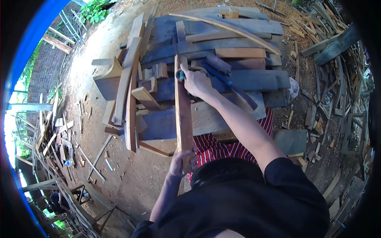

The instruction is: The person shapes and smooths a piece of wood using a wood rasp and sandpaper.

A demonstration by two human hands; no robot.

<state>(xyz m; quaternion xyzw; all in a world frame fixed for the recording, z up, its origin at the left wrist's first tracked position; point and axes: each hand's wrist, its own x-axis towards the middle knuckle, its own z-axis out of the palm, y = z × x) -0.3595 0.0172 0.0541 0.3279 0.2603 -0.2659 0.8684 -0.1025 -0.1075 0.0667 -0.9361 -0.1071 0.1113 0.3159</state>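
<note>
A long narrow wooden board (183,115) runs from near my body out over the work table. At its near end my left hand (183,162) is closed, with the fingers wrapped around the wood. My right hand (197,83) is at the far part of the board, index finger stretched forward and the other fingers curled. Under those fingers sits a small dark object with a teal patch (181,75); its kind is not clear. Right of this hand lies a long dark bar with a blue part (234,88), beside a dark cylinder (218,63).
Weathered planks form the low work table (254,79). Long boards (129,79) and small wood blocks (158,71) lie on its left side. A thin curved strip (230,29) crosses the far side. Scrap wood piles stand at the right (337,79) and left (55,139).
</note>
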